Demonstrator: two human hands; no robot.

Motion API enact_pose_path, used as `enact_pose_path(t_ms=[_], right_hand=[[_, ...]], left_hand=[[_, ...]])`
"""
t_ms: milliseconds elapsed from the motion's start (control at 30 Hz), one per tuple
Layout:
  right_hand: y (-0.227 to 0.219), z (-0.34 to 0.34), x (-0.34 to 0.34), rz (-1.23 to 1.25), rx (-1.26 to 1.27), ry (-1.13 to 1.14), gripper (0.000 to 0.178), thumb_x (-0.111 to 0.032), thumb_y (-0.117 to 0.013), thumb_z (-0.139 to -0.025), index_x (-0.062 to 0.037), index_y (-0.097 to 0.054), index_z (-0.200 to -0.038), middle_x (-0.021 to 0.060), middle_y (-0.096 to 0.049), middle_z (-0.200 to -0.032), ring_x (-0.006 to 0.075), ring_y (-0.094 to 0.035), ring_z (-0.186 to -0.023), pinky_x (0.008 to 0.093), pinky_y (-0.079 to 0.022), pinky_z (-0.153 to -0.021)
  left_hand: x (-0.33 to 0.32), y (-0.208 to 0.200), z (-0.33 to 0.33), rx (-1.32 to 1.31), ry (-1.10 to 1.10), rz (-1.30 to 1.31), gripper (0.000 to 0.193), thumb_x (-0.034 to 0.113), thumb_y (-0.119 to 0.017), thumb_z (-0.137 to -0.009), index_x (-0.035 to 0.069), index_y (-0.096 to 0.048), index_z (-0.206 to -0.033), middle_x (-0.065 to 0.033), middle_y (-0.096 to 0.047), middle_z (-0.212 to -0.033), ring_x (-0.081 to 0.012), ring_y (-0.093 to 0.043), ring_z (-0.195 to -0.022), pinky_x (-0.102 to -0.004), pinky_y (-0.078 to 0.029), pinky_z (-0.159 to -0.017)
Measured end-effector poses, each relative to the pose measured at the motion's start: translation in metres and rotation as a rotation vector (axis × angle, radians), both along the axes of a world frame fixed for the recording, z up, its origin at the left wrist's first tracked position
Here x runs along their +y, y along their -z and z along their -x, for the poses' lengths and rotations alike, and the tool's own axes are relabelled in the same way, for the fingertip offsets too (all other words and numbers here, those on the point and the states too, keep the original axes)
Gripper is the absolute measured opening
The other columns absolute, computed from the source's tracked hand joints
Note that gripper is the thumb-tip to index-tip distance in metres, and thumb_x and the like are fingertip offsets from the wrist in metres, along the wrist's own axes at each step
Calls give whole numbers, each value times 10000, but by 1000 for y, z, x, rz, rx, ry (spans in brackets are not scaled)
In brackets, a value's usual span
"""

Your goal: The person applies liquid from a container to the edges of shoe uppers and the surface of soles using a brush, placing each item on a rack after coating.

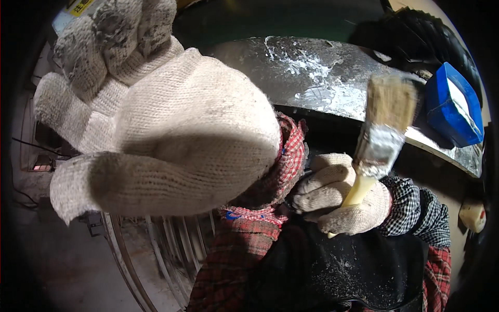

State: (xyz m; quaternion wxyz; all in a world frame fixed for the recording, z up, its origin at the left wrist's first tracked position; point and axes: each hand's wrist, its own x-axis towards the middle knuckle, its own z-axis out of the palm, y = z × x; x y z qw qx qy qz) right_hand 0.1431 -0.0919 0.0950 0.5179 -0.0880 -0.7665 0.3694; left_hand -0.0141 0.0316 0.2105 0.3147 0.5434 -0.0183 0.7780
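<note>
Close in front of me, my left hand [176, 125] is raised in a white knit glove. Its fingers are spread and a little bent, with grey grime on the tips, and nothing is in it. A red checked cuff circles the wrist. Lower right, my right hand [358, 203], gloved too, is closed around the pale yellow handle of a paintbrush [382, 132]. The brush points up, its tan bristles topmost and slightly blurred, and its metal band is smeared white.
Beyond my hands lies a dark metal surface [244, 60] smeared with white. A blue container [447, 106] with white inside stands at its right end, near a black ribbed object [423, 39]. Curved metal bars [161, 255] stand at lower left. A black apron [332, 265] covers my front.
</note>
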Motion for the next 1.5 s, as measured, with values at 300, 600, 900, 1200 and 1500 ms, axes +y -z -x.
enact_pose_path(t_ms=[300, 600, 900, 1200, 1500], right_hand=[[23, -38, -1, 4, -159, 351, 165, -83, -778, -767, -113, -645, -859, 47, -629, -910, 266, -602, -862, 474, -467, -876], [47, -62, -26, 153, -87, 542, 303, -34, -779, -778, -92, -537, -950, 98, -619, -917, 289, -603, -896, 454, -480, -882], [42, -96, -36, 174, -119, 645, 353, -32, -812, -756, -43, -512, -942, 129, -591, -908, 236, -583, -842, 331, -488, -704], [-24, -54, -30, -83, -108, 144, 364, -121, -809, -759, -61, -664, -1088, 143, -668, -906, 299, -684, -812, 410, -574, -709], [-14, -16, -41, 98, -421, -273, 373, -261, -637, -829, 65, -636, -1008, 187, -658, -834, 334, -668, -742, 387, -549, -631]], left_hand=[[-50, -28, 18, 34, 61, -338, 461, 460, -460, -988, 29, -575, -1104, -123, -633, -1077, -279, -559, -1133, -484, -450, -1004], [-74, -23, 19, -4, 42, -452, 463, 463, -460, -987, 30, -576, -1104, -116, -633, -1079, -275, -559, -1133, -479, -447, -1005], [-106, -22, 12, 14, 0, -567, 465, 465, -461, -986, 31, -577, -1104, -110, -633, -1081, -271, -558, -1133, -474, -445, -1007], [-101, -17, 5, -44, 32, -558, 466, 466, -462, -985, 31, -579, -1105, -104, -633, -1082, -268, -558, -1131, -469, -443, -1007], [-110, -10, 28, -9, 98, -321, 466, 465, -464, -985, 31, -581, -1108, -102, -634, -1078, -264, -562, -1120, -465, -447, -999]])
